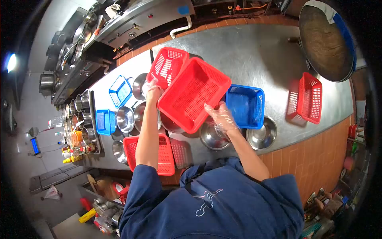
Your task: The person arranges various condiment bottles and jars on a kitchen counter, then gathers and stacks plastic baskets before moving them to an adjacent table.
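Observation:
Above the steel counter, my right hand (223, 117) holds the near right edge of a large red basket (195, 93), thumb over the rim. My left hand (154, 89) is closed at the lower left rim of a smaller red basket (169, 65), which lies against the large one's upper left side. Both hands wear clear plastic gloves. Just right of the large basket is a blue basket (245, 107). Steel bowls (214, 136) stand below and to the left, partly hidden by the baskets and my left arm.
Another red basket (165, 155) sits at the near counter edge, and one more (310, 97) at the right. Two small blue baskets (120, 91) are at the left. A large wok (327, 44) is at the upper right. Seasoning containers (81, 119) line the far left.

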Tool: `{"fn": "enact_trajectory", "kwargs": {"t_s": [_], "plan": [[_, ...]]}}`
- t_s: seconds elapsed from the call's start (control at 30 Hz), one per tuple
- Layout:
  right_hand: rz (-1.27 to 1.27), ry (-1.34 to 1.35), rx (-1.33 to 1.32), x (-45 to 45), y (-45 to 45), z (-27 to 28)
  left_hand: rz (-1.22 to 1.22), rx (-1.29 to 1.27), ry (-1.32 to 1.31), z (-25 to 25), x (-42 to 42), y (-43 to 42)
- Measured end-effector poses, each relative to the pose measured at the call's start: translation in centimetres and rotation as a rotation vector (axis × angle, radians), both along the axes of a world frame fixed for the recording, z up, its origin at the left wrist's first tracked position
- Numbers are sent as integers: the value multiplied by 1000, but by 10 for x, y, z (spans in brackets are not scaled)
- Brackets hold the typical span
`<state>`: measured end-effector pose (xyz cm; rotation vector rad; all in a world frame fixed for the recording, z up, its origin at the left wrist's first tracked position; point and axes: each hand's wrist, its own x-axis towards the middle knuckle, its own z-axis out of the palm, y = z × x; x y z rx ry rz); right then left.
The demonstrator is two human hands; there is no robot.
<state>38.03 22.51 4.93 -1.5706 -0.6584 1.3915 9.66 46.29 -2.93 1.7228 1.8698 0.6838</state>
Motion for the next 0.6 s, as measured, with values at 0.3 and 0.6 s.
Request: {"fn": "enact_trajectory", "kwargs": {"t_s": [0.3, 0.6], "plan": [[-266, 461, -1, -32, -1, -2, 316, 159, -1305, 119, -3, -54], [-339, 453, 321, -38, -13, -33, 454, -170, -1200, 157, 5, -195]]}}
